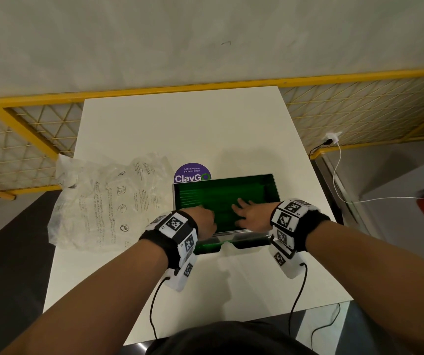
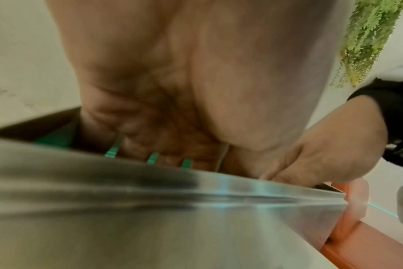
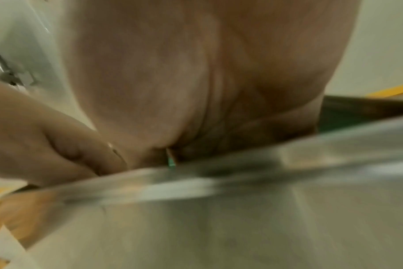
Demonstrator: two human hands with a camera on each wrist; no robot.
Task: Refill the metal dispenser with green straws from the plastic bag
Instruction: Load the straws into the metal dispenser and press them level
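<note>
Toward the right edge of the tabletop [image 1: 154,129], about midway between its near and far edges, the metal dispenser [image 1: 274,187] stands open at the top, its inside filled with green straws [image 1: 205,193] lying side by side along its length. Both hands reach down into it from the near side. The left hand [image 1: 204,221] lies on the straws at the left part of the box; its fingers bend down onto the layer, and from the left wrist view green straw shows between them, though a grip cannot be told. The right hand [image 1: 250,213] lies just beside it, fingers spread and fairly straight, flat on the straws. The two hands are close together but apart. Below the near wall of the dispenser a green strip shows in its front opening.

Left of the dispenser, near the left edge of the tabletop, the plastic bag [image 1: 98,201] lies crumpled and flat, printed with black text. Behind the dispenser's far left corner a round purple sticker [image 1: 191,171] lies on the tabletop, partly hidden by the box. Beyond the far edge runs a yellow railing [image 1: 154,92] with mesh.
</note>
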